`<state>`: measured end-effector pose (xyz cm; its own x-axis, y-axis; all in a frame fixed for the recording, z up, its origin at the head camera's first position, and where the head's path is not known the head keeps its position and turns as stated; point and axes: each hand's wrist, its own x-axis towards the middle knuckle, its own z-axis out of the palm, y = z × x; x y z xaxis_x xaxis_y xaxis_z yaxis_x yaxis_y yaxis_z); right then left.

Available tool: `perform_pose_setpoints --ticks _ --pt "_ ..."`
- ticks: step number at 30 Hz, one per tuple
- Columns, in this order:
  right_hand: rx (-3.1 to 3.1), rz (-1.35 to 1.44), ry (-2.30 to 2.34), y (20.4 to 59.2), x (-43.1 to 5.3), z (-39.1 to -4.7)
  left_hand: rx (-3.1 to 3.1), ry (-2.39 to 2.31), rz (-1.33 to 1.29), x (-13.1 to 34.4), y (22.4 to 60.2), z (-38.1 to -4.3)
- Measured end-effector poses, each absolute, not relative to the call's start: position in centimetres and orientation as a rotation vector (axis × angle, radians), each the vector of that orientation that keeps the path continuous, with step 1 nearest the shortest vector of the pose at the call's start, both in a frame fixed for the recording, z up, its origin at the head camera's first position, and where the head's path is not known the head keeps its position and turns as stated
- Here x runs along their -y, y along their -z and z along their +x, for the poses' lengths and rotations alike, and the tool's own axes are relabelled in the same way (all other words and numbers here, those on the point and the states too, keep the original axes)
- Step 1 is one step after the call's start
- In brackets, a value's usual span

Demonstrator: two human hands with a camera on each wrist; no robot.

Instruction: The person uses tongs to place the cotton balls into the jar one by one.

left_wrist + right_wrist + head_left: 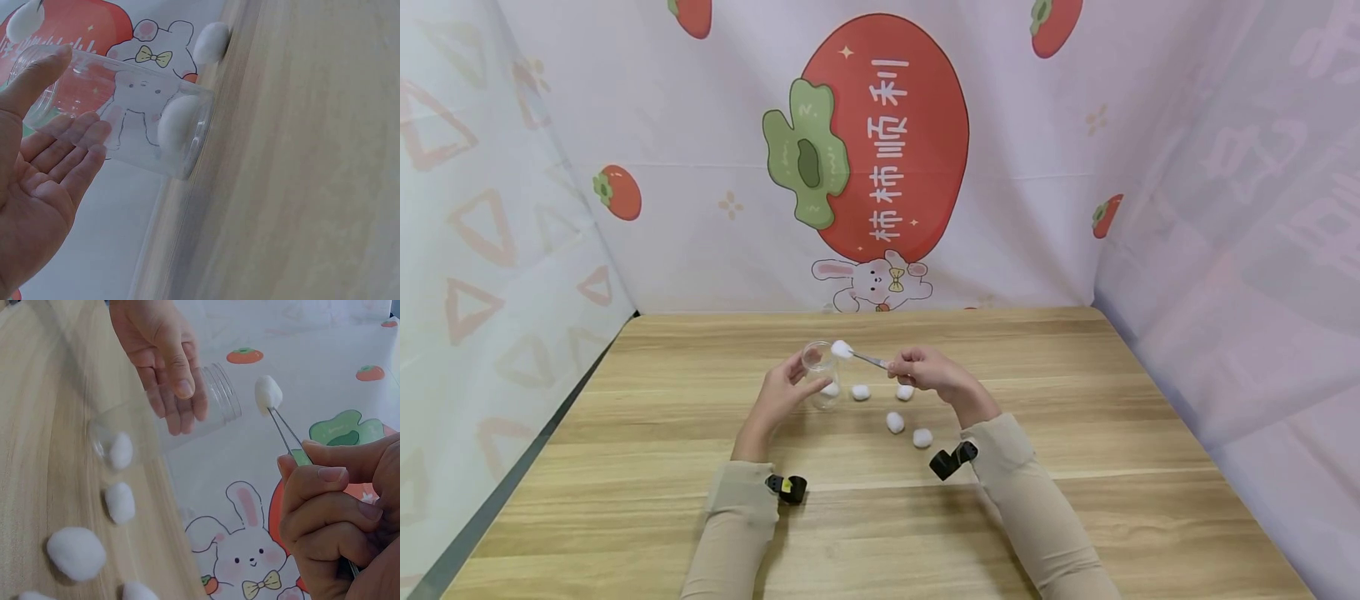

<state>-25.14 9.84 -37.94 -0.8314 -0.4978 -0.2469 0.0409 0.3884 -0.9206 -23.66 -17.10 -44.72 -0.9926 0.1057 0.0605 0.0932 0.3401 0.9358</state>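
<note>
One white cotton ball (842, 349), head view, hangs from silver metal tweezers (870, 360) clamped by the right hand (925, 369)'s fingers, right of the clear cylindrical jar (822, 372)'s mouth, toward the counter (1022, 342)'s far edge. Left wrist: left hand (44, 187)'s fingers clasp the jar. Right wrist: ball above rim, apart.

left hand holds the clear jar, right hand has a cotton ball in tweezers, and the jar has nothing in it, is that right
No, the jar isn't empty: the left wrist view shows one cotton ball inside, near its base. The rest stands: left hand holding the jar, right hand with another cotton ball in tweezers.
</note>
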Motion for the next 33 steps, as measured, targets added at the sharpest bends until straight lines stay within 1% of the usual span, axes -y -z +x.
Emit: perform_pose_setpoints --ticks 33 --pt "-2.172 -0.343 1.474 38.3 -6.8 -25.9 -2.574 -1.799 0.192 17.0 44.9 -23.8"
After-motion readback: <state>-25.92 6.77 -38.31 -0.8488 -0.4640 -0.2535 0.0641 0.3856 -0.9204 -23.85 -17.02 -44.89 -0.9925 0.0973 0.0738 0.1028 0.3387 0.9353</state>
